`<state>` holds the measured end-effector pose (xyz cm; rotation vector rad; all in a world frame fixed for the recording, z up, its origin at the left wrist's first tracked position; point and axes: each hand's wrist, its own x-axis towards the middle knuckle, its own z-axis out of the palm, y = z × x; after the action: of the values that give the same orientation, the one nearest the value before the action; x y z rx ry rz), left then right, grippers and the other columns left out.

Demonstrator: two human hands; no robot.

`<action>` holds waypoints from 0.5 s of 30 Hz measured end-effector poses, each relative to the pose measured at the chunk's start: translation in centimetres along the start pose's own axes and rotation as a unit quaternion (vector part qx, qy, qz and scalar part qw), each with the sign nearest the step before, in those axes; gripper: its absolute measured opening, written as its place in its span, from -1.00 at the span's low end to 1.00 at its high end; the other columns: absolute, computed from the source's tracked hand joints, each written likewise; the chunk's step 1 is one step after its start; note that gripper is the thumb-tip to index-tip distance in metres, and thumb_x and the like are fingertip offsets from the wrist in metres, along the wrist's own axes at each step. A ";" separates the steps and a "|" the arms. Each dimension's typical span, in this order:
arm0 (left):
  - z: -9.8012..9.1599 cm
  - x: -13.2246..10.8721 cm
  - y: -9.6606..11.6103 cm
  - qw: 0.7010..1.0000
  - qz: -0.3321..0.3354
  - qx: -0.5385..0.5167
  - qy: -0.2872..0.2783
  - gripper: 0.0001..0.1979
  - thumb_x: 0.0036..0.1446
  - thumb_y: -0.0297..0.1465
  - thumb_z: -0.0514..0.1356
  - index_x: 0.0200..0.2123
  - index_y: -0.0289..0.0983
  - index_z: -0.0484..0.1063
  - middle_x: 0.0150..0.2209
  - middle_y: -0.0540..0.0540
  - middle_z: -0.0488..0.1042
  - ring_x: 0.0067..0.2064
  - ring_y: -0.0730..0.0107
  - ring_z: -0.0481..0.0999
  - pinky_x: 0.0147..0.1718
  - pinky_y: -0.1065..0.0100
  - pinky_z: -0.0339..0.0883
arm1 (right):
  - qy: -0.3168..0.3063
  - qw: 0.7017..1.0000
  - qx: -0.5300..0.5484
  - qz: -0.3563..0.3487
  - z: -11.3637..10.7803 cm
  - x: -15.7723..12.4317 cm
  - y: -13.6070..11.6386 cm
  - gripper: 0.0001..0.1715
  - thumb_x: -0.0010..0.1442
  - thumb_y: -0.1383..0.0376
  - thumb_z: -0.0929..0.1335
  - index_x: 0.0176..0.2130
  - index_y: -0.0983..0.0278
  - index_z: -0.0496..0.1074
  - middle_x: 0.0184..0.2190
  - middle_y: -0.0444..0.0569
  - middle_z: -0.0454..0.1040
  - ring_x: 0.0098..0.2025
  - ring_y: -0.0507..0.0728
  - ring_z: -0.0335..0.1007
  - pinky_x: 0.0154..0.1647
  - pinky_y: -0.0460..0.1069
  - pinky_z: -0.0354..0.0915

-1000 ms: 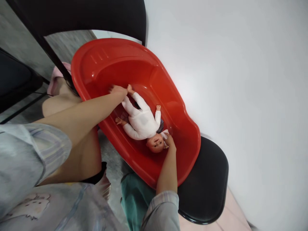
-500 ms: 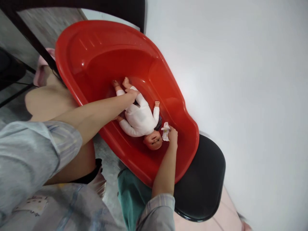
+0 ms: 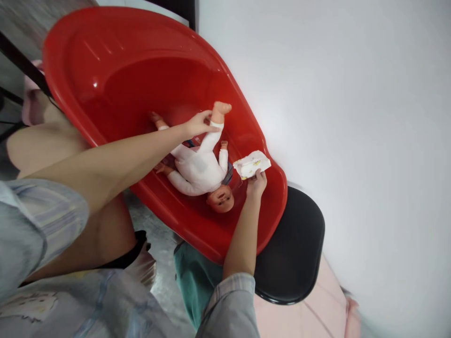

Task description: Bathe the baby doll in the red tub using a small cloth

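A baby doll [image 3: 199,171] in a white suit lies on its back inside a red plastic baby tub [image 3: 116,61], head toward me. My left hand [image 3: 199,124] is closed round the doll's leg near the ankle and holds that leg raised, the bare foot pointing up. The other leg lies low behind my forearm. My right hand [image 3: 256,183] pinches a folded white diaper [image 3: 252,164] and holds it just above the tub beside the doll's head.
The tub rests on a black chair seat [image 3: 296,253] against a white wall [image 3: 352,117]. A second black chair back shows at the top. My bare knee [image 3: 42,150] and a teal cloth [image 3: 195,281] lie below the tub; grey floor at left.
My left hand slid from the doll's feet to one leg and lifted it upward. My right hand drew the white diaper out from beside the doll's head and raised it. The view shifted left.
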<state>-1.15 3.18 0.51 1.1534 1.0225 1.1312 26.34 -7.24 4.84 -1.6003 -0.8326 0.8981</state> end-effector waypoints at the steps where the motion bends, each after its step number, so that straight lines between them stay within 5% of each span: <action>1: 0.7 -0.3 0.2 0.998 0.039 0.032 -0.030 -0.35 0.04 -0.28 0.44 0.11 -0.45 0.32 0.07 -0.12 0.46 0.00 0.34 0.39 0.12 0.20 0.31 | -0.013 0.999 0.037 0.003 0.4 -0.2 -0.3 -0.39 0.31 0.23 0.24 0.28 0.38 0.26 0.20 0.21 0.43 0.14 0.15 0.49 0.15 0.08 0.43; 5: 3.6 -1.9 0.7 0.982 0.101 0.102 -0.126 -0.32 -0.17 -0.16 0.47 0.01 -0.33 0.45 0.02 -0.14 0.50 0.04 0.10 0.44 0.06 0.14 0.33 | -0.084 0.993 0.078 -0.026 2.1 -1.5 -1.3 -0.34 0.36 0.09 0.21 0.32 0.34 0.24 0.26 0.20 0.37 0.23 0.17 0.42 0.26 0.14 0.37; 11: 5.0 -3.7 1.5 0.972 0.064 0.133 -0.181 -0.46 -0.20 -0.07 0.42 -0.18 -0.26 0.52 -0.19 -0.05 0.52 0.02 0.04 0.45 0.10 0.12 0.30 | -0.270 0.948 -0.054 -0.162 3.4 -3.8 -2.2 -0.21 0.18 0.08 0.43 0.32 0.23 0.28 0.36 0.09 0.25 0.39 0.21 0.20 0.40 0.16 0.20; 15: 4.8 -3.9 1.8 0.969 0.063 0.147 -0.186 -0.54 -0.14 -0.05 0.36 -0.25 -0.25 0.53 -0.29 -0.04 0.49 0.00 0.00 0.48 0.09 0.08 0.29 | -0.261 0.902 -0.193 -0.286 3.2 -4.0 -1.9 -0.26 0.20 0.18 0.43 0.32 0.17 0.30 0.39 0.02 0.19 0.44 0.17 0.09 0.47 0.13 0.06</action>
<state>2.77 -1.31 3.03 1.6177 0.8480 0.8306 21.53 -8.97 6.75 -1.3100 -1.8467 0.7582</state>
